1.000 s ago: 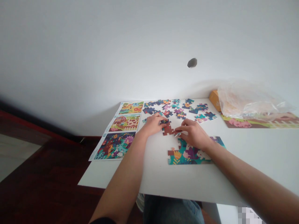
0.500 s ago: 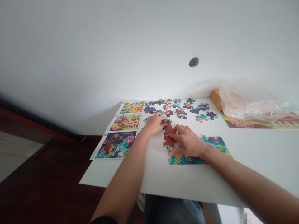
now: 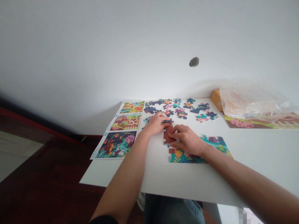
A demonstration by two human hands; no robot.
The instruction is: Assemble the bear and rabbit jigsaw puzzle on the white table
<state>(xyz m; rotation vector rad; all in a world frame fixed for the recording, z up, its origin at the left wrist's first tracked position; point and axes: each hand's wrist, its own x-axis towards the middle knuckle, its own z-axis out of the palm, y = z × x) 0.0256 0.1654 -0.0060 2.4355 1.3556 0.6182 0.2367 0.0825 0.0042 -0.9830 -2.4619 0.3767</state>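
Observation:
A joined strip of red-brown puzzle pieces lies on the white table between my hands. My left hand has its fingertips pressed on the strip's far end. On the strip's right side rest the fingertips of my right hand, bent and closed on its edge. Below and right of the strip is a joined teal puzzle section, partly covered by my right hand and forearm. Loose puzzle pieces are scattered beyond my hands.
A picture sheet with three printed scenes lies at the left. At the back right, a clear plastic bag rests beside an orange box and over a farm-scene puzzle. A wall stands behind the table.
The strip has shifted slightly up, away from the teal section's left end. My right hand's lower fingers have moved up off the orange flower, which now shows.

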